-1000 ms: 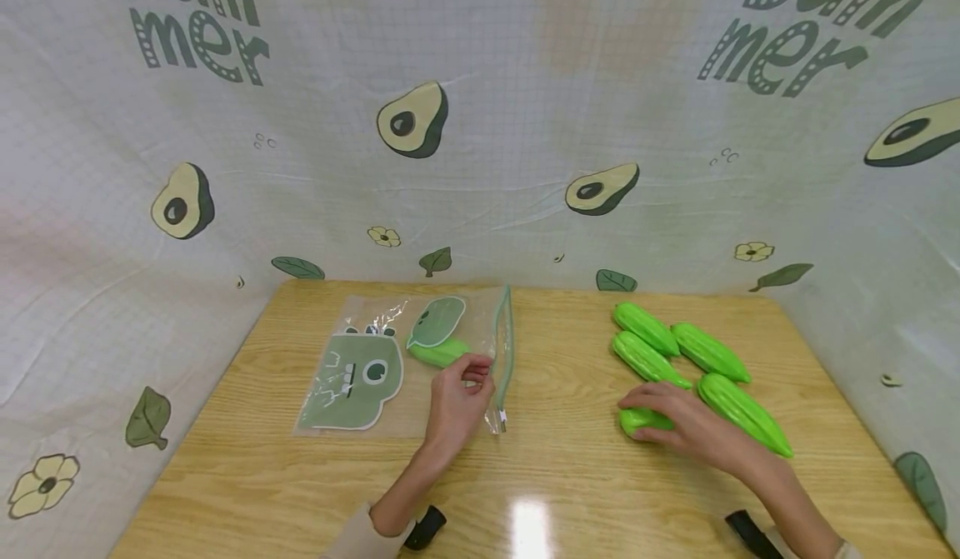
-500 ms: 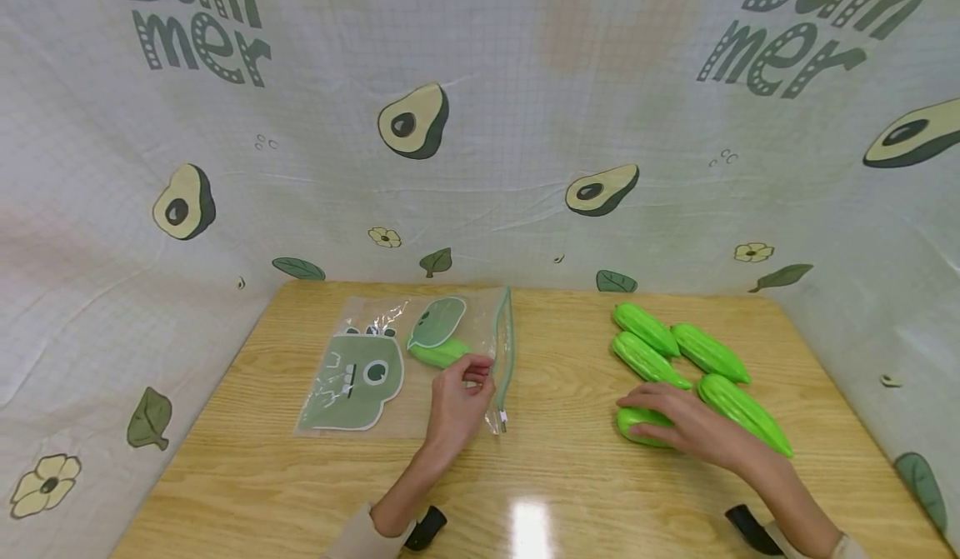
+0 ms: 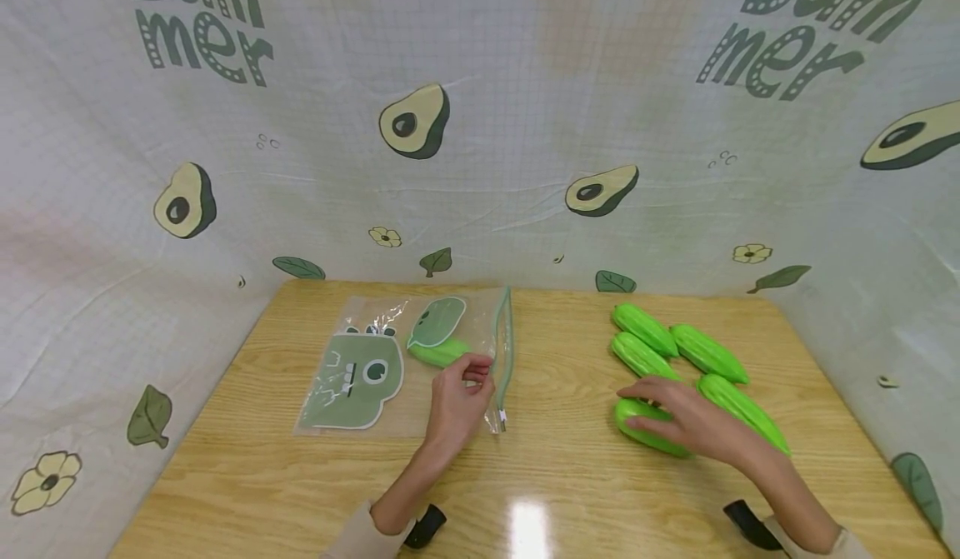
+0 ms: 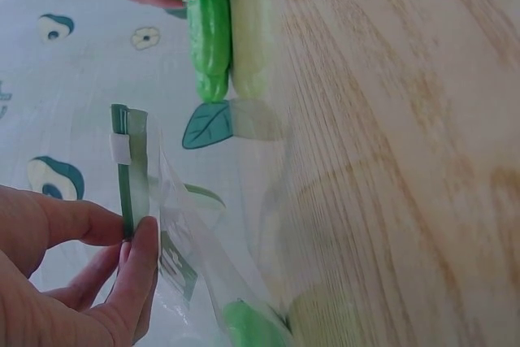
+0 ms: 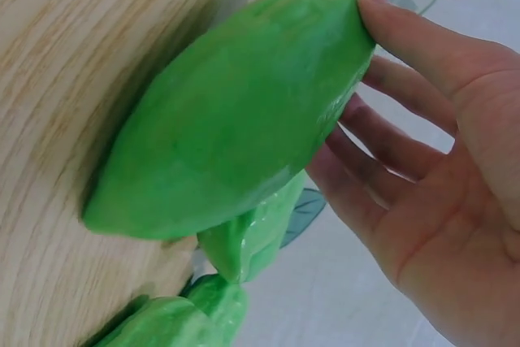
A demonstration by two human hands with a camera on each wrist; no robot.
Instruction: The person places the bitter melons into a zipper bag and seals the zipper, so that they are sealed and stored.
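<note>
The left hand [image 3: 461,392] pinches the zip edge [image 4: 127,184] of the bag [image 3: 382,396], seemingly to raise its mouth; a green gourd [image 3: 441,353] lies inside. Right of the bag, the right hand [image 3: 693,421] grips a second gourd [image 5: 227,119] from above, likely because it lies flat, near four more gourds [image 3: 708,352] on the bench [image 3: 562,451].

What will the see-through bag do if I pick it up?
The bag would probably flop, because it looks like thin, see-through plastic. It might sag around the green vegetable lying inside. The green strip that the left hand pinches may be stiffer, since it looks straight in the left wrist view.
</note>
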